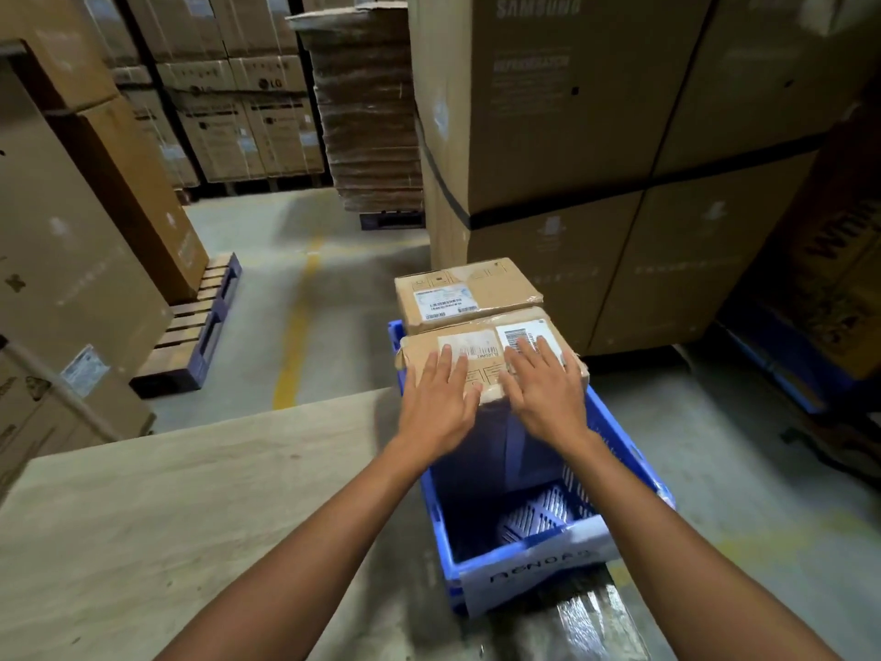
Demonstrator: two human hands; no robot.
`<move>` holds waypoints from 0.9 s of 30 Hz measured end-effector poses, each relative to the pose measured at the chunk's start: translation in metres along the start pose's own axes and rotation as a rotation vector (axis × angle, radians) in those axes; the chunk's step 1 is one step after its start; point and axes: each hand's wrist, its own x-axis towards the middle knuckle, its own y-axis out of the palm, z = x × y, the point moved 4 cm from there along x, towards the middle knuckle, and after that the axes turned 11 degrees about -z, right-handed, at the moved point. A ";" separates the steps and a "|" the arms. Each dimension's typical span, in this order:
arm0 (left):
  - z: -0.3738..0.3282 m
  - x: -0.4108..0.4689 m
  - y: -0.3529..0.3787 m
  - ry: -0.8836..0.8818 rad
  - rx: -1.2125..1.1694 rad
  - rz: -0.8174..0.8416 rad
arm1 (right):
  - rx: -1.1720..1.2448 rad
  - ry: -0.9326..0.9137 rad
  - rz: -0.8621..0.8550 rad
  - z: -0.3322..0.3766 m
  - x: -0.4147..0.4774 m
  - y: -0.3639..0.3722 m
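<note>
Both arms are stretched forward, and the left hand [436,398] and right hand [543,393] are laid flat, fingers [448,360] straight and slightly spread, atop the cardboard box [457,343] stood in the blue crate's [619,441] far end.
</note>
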 end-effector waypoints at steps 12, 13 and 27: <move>-0.085 -0.031 -0.035 0.453 -0.386 -0.067 | 0.211 0.512 -0.385 -0.008 -0.120 -0.088; -0.099 -0.040 -0.034 0.488 -0.414 -0.043 | 0.200 0.563 -0.406 -0.012 -0.138 -0.095; -0.313 -0.266 0.035 0.458 -1.072 0.918 | 0.103 1.421 -0.750 -0.076 -0.479 -0.207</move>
